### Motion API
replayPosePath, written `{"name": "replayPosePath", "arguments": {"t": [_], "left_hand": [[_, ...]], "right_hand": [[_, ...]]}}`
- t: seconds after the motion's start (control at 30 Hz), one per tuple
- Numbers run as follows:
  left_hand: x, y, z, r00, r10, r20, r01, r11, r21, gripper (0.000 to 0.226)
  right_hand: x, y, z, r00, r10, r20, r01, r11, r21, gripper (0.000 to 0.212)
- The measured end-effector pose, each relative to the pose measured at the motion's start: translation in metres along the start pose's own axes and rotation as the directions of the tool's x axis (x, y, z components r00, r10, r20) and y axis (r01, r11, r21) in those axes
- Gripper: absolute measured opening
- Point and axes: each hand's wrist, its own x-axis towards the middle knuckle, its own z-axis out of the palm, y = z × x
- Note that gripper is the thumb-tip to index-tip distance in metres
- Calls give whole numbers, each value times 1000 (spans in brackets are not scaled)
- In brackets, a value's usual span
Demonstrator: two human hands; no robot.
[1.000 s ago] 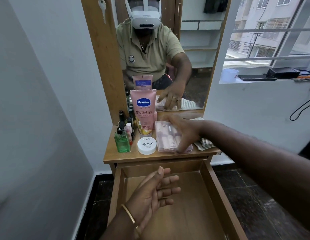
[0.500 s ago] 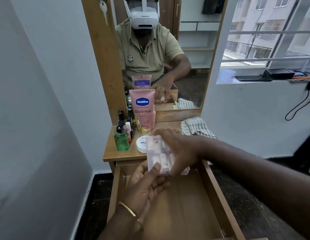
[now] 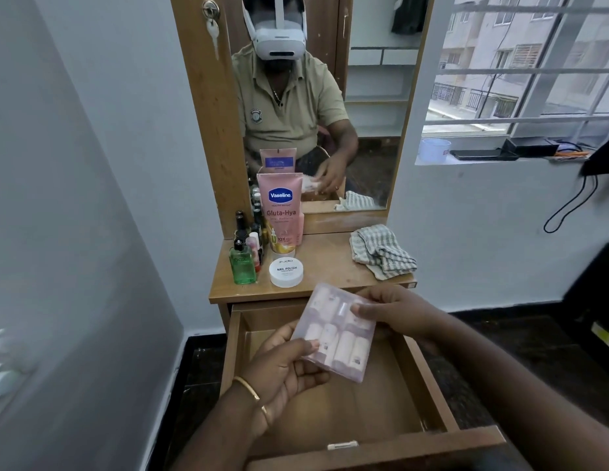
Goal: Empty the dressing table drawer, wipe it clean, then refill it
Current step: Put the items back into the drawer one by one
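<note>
A person is sitting in front of a wooden dressing table, seen from a camera worn on the head and looking down at both hands. The left hand [image 3: 282,372] and the right hand [image 3: 394,311] are together holding a clear plastic case [image 3: 335,331] of small pale pink and white bottles. The left hand is gripping the case's lower left corner, thumb on top and fingers curled underneath. The right hand is pinching the case's upper right edge, thumb lying on its face. The case is hanging tilted in the air above the open drawer [image 3: 428,379], touching neither the drawer nor the tabletop [image 3: 330,263]. The drawer is pulled well out toward the person, and its wooden floor is showing bare beneath the case.

On the tabletop behind, a pink Vaseline tube [image 3: 281,212] is standing upright against the mirror [image 3: 367,96]. Just in front of it is sitting a round white jar [image 3: 286,271] labelled nail polish. To the left are standing a green glass bottle [image 3: 242,265] and a cluster of small dark bottles [image 3: 252,232]. A crumpled checked cloth [image 3: 381,251] is lying at the right end of the tabletop. The mirror is reflecting the person, wearing a white headset and an olive polo shirt.
</note>
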Motion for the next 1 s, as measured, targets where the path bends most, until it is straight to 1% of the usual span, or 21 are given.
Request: {"name": "replayPosePath", "arguments": {"t": [0.07, 0.1, 0.13, 0.2, 0.23, 0.3, 0.37, 0.43, 0.5, 0.57, 0.67, 0.77, 0.93, 1.0], "left_hand": [[1, -3, -1, 1000, -19, -12, 19, 999, 48, 31], [2, -4, -3, 999, -18, -28, 20, 997, 75, 31], [4, -6, -4, 999, -15, -51, 20, 995, 100, 31], [8, -10, -5, 996, -6, -92, 19, 989, 146, 31], [9, -11, -4, 995, -2, -104, 19, 985, 169, 31], [13, -14, -3, 994, -1, -110, 27, 972, 235, 31], [18, -15, 0, 993, -12, -117, 49, 947, 316, 30], [23, -16, 4, 991, -37, -127, 84, 917, 390, 29], [28, -19, 9, 988, -74, -138, 129, 883, 451, 27], [32, -23, 11, 984, -116, -132, 168, 843, 510, 26], [38, -28, 13, 977, -183, -109, 213, 790, 576, 24], [42, -34, 15, 972, -210, -110, 232, 754, 614, 25], [47, -46, 21, 966, -233, -114, 252, 737, 627, 25], [50, -51, 22, 970, -213, -120, 237, 699, 674, 26]], "right_hand": [[-8, 6, -4, 994, 108, 33, -111, 980, 163, 22], [-11, 8, -8, 987, 147, 62, -157, 969, 192, 25], [-14, 10, -12, 979, 181, 92, -196, 962, 189, 28], [-19, 15, -18, 966, 228, 125, -243, 962, 124, 30], [-20, 17, -19, 967, 229, 111, -237, 969, 66, 29], [-23, 19, -18, 986, 167, 17, -164, 979, -124, 29], [-24, 17, -11, 994, 48, -101, -72, 966, -248, 40], [-23, 17, -2, 985, -77, -157, 21, 942, -334, 42], [-21, 22, 7, 974, -186, -129, 98, 860, -502, 36], [-17, 29, 18, 968, -242, -69, 145, 761, -633, 31], [-11, 40, 31, 975, -223, 1, 159, 690, -707, 27], [-8, 51, 40, 983, -174, 53, 157, 660, -735, 22], [-8, 57, 40, 987, -155, 46, 134, 624, -770, 20], [-8, 58, 42, 987, -151, 51, 132, 598, -790, 18]]}}
